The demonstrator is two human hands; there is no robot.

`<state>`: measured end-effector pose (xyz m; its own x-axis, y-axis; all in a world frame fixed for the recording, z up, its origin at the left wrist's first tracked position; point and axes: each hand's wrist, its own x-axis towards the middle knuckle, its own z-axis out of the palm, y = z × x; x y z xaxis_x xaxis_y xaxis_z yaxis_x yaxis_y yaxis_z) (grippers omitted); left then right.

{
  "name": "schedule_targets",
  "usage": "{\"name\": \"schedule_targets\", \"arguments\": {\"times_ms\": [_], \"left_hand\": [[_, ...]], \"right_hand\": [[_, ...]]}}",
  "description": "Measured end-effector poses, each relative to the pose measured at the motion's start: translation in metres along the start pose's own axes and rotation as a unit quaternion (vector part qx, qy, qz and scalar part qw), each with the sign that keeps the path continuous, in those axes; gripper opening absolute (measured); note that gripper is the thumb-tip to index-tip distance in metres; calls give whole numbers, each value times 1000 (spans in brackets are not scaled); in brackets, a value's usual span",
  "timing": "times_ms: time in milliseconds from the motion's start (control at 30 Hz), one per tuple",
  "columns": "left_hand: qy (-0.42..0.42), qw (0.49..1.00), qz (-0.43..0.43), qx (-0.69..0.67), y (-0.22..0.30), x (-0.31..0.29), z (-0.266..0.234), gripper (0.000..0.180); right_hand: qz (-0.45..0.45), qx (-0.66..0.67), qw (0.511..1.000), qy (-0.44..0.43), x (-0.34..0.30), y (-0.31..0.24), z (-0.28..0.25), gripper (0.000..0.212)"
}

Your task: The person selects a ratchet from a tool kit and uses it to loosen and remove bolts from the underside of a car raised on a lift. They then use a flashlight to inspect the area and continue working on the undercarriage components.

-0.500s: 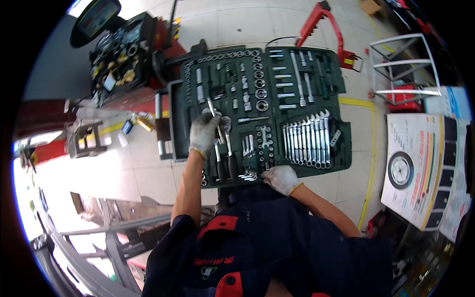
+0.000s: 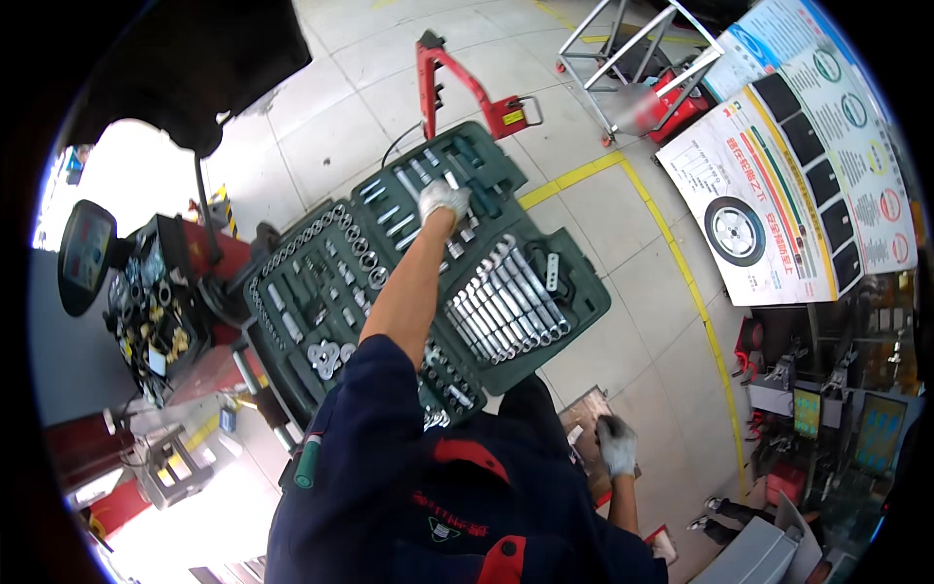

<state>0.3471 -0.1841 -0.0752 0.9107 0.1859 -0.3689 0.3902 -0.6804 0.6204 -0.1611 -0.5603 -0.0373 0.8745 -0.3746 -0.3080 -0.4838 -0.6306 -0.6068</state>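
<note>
My gloved left hand [image 2: 444, 200] reaches over the far right half of the dark green tool case [image 2: 584, 284]. Its fingers curl down among silver extension bars [image 2: 405, 181]; whatever they grip is hidden. Below that hand, a row of combination wrenches [image 2: 506, 304] fills the near right part of the case. Sockets [image 2: 362, 245] line the left half, with silver ratchet heads [image 2: 329, 358] near its front. My left arm covers part of the middle. Off the case's near right side, my gloved right hand [image 2: 617, 446] hangs low with dark fingertips; its grip is unclear.
A red stand [image 2: 467, 78] rises beyond the case. To the right are a metal frame on casters [image 2: 623, 73] and a tire display board [image 2: 744, 209]. A cluttered bin [image 2: 151, 321] stands at left. A green tool handle [image 2: 307, 461] sits by my left sleeve.
My left hand has moved from the ratchets to the far right part of the case. My right hand has left its front edge and dropped to the right. The view has turned.
</note>
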Motion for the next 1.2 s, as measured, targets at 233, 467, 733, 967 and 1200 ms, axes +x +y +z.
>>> {"name": "schedule_targets", "arguments": {"times_ms": [233,467,733,967,1200], "left_hand": [[-101,979,-129,-125,29,-15,-28,46],[-15,988,-151,11,-11,6,2,58],[-218,972,77,44,120,-17,175,51],[-458,875,112,113,343,-42,453,41],[-589,735,237,238,582,-157,682,32]], "right_hand": [[64,-53,996,27,-9,90,-31,27],[82,92,992,-23,102,156,-133,22],[195,-97,975,42,122,194,-221,42],[327,137,927,121,150,248,-178,42],[634,138,727,223,103,362,-124,37]]}}
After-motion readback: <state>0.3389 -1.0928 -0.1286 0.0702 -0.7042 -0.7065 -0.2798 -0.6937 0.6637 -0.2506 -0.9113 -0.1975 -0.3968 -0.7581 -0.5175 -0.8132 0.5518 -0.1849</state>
